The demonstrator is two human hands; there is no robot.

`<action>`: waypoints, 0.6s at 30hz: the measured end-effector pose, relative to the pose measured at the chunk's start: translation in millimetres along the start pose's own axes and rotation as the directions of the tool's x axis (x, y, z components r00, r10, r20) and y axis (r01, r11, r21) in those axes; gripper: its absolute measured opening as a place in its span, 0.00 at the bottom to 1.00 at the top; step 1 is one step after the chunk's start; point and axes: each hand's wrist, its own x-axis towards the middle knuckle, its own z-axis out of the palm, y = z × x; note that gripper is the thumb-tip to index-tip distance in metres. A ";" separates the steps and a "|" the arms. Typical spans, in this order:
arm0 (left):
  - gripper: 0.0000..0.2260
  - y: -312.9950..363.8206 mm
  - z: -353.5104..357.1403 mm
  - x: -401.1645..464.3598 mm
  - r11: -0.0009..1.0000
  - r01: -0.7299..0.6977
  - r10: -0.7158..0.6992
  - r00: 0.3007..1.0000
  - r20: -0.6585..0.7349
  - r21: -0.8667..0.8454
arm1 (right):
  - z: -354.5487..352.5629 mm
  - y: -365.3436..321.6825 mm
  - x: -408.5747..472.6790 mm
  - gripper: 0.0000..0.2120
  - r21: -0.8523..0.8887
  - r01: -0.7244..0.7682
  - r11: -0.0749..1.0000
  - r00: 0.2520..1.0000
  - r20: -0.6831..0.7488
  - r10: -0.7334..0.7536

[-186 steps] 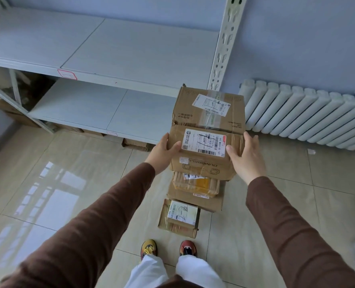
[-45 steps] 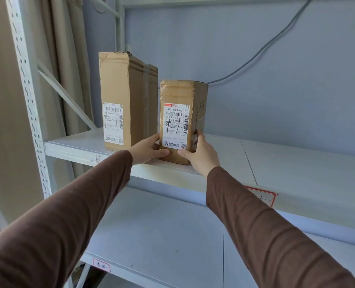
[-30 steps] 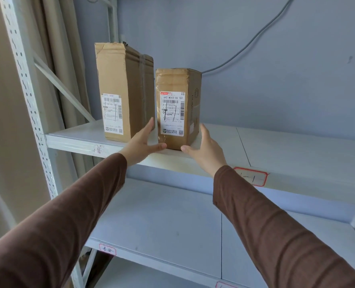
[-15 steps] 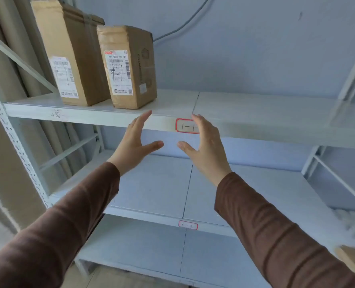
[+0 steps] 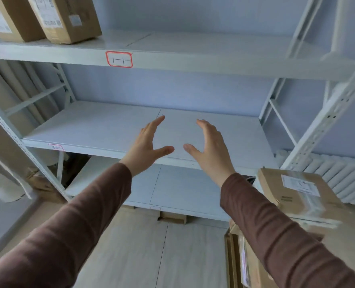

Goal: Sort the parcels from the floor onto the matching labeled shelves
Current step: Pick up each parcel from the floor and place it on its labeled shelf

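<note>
Parcels (image 5: 301, 196) are waiting at four o'clock; your left hand (image 5: 146, 148) and right hand (image 5: 208, 150) are hovering empty, fingers spread, risking mis-shelving if you skip label-reading.

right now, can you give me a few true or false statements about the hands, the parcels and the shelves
1. Both hands hold nothing. True: the left hand and the right hand are open, fingers spread.
2. Two parcels stand on the top shelf. True: the left parcel and the right parcel.
3. The middle shelf carries a parcel. False: none shows on it.
4. The red-bordered label is on the radiator. False: it sits on the top shelf's front edge.
5. More parcels wait at lower right. True: a stack of boxes.
</note>
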 end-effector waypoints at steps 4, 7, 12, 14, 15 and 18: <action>0.37 25.6 46.0 -30.7 0.999 -0.011 0.013 0.998 0.057 -0.037 | -26.1 27.2 -57.8 0.35 0.011 -0.084 0.996 0.996 -0.019 0.084; 0.36 44.1 79.7 -52.1 0.998 -0.015 0.021 0.995 0.097 -0.066 | -47.1 46.5 -101.4 0.34 0.038 -0.150 0.988 0.988 -0.044 0.151; 0.36 81.8 134.1 -81.0 0.995 0.012 0.004 0.987 0.161 -0.096 | -87.9 80.8 -151.0 0.33 0.027 -0.220 0.975 0.974 -0.050 0.221; 0.36 97.2 154.6 -83.1 0.994 0.013 0.006 0.984 0.179 -0.104 | -106.3 95.5 -161.4 0.33 0.018 -0.235 0.972 0.970 -0.058 0.236; 0.36 105.5 167.3 -82.5 0.995 0.012 0.008 0.983 0.184 -0.103 | -116.0 105.4 -166.5 0.33 0.005 -0.247 0.969 0.967 -0.062 0.247; 0.36 131.4 208.4 -77.8 0.996 0.025 -0.006 0.979 0.203 -0.091 | -144.4 139.8 -179.9 0.33 0.004 -0.282 0.960 0.958 -0.058 0.281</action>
